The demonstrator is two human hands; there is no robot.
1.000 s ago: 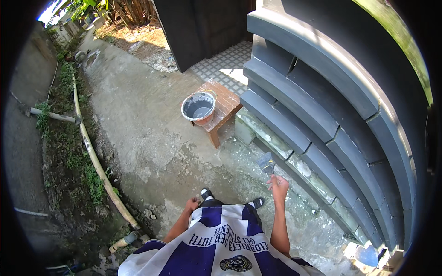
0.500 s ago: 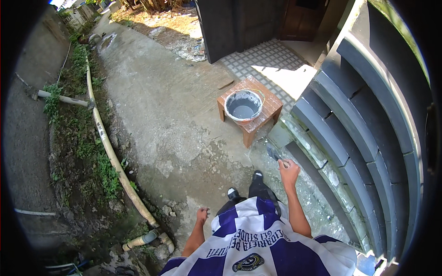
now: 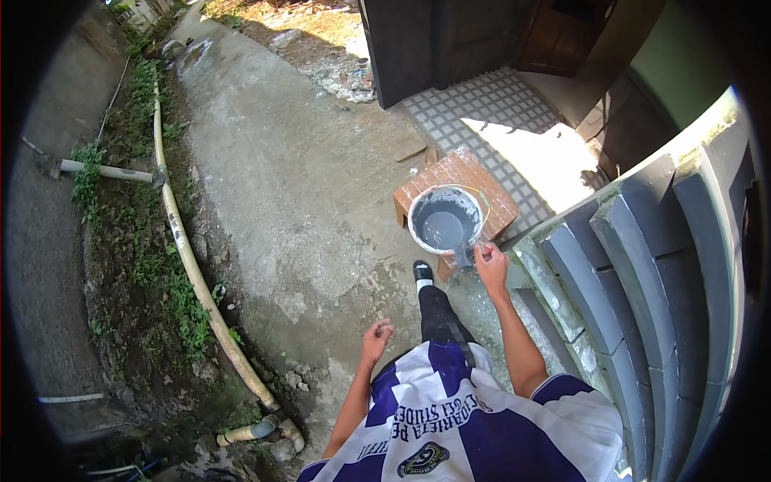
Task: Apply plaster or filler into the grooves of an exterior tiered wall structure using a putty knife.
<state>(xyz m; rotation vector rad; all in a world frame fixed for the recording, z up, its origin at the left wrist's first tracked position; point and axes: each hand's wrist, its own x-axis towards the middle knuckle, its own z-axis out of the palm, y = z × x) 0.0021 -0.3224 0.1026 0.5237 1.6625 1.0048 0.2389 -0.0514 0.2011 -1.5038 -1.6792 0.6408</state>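
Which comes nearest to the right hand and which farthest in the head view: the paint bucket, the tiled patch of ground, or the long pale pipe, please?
From the right hand:
1. Paint bucket, just ahead-left of it, on the wooden stool.
2. Tiled patch of ground, farther ahead by the dark doorway.
3. Long pale pipe, far to the left along the weeds.

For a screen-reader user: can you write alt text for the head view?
A person's right hand holds a paintbrush at the rim of a bucket of grey paint on a small wooden stool, beside a grey slatted fence. Their left hand hangs empty, loosely curled, over the concrete path.
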